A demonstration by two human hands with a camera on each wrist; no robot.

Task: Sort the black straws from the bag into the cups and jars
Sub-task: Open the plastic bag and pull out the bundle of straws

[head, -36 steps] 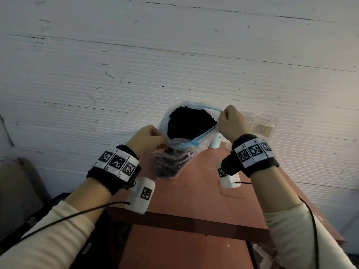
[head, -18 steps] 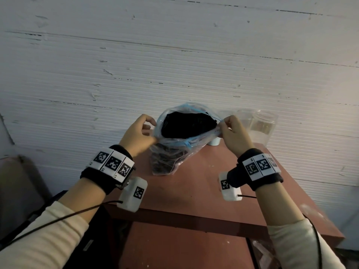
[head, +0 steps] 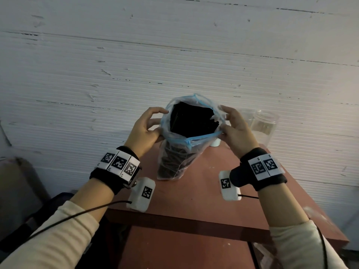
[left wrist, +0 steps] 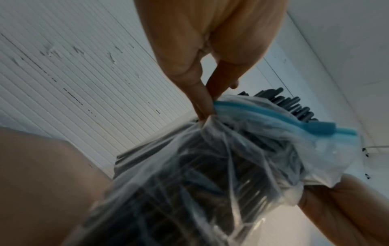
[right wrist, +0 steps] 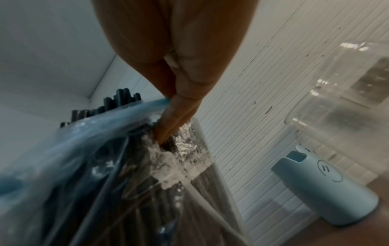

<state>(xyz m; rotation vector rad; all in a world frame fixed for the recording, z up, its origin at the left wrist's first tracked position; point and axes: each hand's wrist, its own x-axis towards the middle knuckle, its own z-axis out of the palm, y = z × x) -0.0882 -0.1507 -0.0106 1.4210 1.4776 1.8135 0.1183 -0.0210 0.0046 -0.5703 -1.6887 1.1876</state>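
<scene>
A clear plastic bag (head: 175, 162) with a blue zip rim stands upright on the red-brown table (head: 194, 200), its mouth wide open. It is packed with black straws (head: 191, 121), whose ends poke above the rim (left wrist: 294, 106) (right wrist: 118, 99). My left hand (head: 149, 125) pinches the bag's left rim (left wrist: 204, 106) between thumb and fingers. My right hand (head: 233, 127) pinches the right rim (right wrist: 168, 123). A clear jar (head: 263, 125) stands just right of the bag against the wall, with a pale blue cup (right wrist: 328, 189) between them.
A white ribbed wall (head: 136, 65) runs right behind the table. The table's front edge (head: 194, 224) is near my forearms, and a dark object (head: 58, 200) sits low at the left beside the table. Wrist camera cables trail from both arms.
The bag has been set upright and its mouth pulled wider. Both hands have shifted on the rim, lower and then spread to either side of the opening.
</scene>
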